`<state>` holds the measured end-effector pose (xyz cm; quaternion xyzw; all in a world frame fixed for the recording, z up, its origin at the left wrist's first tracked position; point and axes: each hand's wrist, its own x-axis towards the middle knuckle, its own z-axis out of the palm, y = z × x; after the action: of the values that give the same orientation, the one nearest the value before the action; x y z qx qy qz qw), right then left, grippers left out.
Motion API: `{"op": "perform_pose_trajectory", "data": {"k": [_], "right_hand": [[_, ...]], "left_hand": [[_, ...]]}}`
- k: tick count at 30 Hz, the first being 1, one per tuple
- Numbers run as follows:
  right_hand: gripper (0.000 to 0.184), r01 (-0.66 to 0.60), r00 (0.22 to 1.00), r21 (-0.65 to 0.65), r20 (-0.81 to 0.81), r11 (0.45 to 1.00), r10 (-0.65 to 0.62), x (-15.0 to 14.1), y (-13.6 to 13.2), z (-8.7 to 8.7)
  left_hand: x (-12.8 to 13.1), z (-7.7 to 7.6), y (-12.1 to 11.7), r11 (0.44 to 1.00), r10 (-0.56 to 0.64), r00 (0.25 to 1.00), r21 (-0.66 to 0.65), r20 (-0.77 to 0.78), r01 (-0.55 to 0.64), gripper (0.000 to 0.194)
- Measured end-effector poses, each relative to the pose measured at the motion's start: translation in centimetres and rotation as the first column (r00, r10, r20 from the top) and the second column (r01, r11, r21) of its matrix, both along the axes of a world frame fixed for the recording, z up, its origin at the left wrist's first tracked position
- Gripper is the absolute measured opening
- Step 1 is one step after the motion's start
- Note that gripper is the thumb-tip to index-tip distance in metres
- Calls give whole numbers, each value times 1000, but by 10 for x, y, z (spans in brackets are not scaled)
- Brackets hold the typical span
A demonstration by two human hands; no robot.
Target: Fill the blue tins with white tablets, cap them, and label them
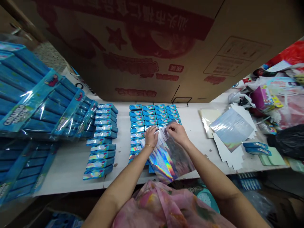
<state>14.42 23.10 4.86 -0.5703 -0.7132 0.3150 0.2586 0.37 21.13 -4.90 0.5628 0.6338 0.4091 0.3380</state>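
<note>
A shiny holographic sticker sheet (166, 158) lies tilted over the near part of a grid of small blue boxes (154, 115) on the white table (71, 164). My left hand (151, 135) rests on the sheet's upper left edge with its fingers curled and pressed down. My right hand (177, 132) pinches the sheet's top edge, where a strip looks partly lifted. Some boxes at the grid's left side carry holographic strips.
A column of blue boxes (102, 139) with holographic fronts lies left of the grid. Wrapped blue packs (35, 101) are stacked at far left. More holographic and white sheets (231, 128) lie at right, beside two loose boxes (256, 148). A large cardboard box (152, 47) stands behind.
</note>
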Motion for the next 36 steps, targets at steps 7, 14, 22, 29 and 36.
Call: {"op": "perform_pose_trajectory", "data": {"k": [7, 14, 22, 29, 36], "right_hand": [[19, 173, 734, -517, -500, 839, -459, -39, 3, -17], [22, 143, 634, -631, -533, 762, -560, -84, -5, -33], [23, 297, 745, -446, -445, 844, -497, -129, -6, -71], [21, 310, 951, -20, 4, 951, -309, -145, -4, -88], [21, 166, 905, 51, 389, 985, -173, -150, -1, -90]], "left_hand": [[-30, 25, -10, 952, 291, 675, -273, 678, -136, 42], [-64, 25, -7, 849, 527, 507, -445, 682, -284, 40], [-100, 1, -2, 798, 601, 527, -423, 601, -429, 29], [-117, -20, 0, 783, 619, 576, -361, 534, -506, 30], [-115, -34, 5, 785, 620, 646, -366, 446, -500, 30]]}}
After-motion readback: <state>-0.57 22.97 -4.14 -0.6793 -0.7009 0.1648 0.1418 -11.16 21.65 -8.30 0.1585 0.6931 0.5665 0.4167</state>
